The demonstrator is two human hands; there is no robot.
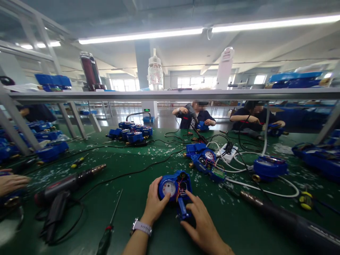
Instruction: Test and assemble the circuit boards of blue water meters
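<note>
A blue water meter [170,189] with a round white dial rests on the green bench in front of me. Its side compartment stands open, showing red and dark wires, and a small blue cover [182,208] hangs toward me. My left hand [155,200] wraps the meter's left side, thumb on the dial's edge. At the right, my right hand [198,216] curls around the cover, its index fingertip at the wired compartment; some of its fingers are hidden. A screwdriver [108,230] with a dark green handle lies left of my left wrist.
Heat guns [61,191] lie left and right [289,219]. More opened blue meters [204,157] sit ahead among white cables [265,184]. Cutters [305,200] lie at right. A shelf [170,94] with bottles spans above. A neighbour's hand [13,184] is at left; co-workers sit opposite.
</note>
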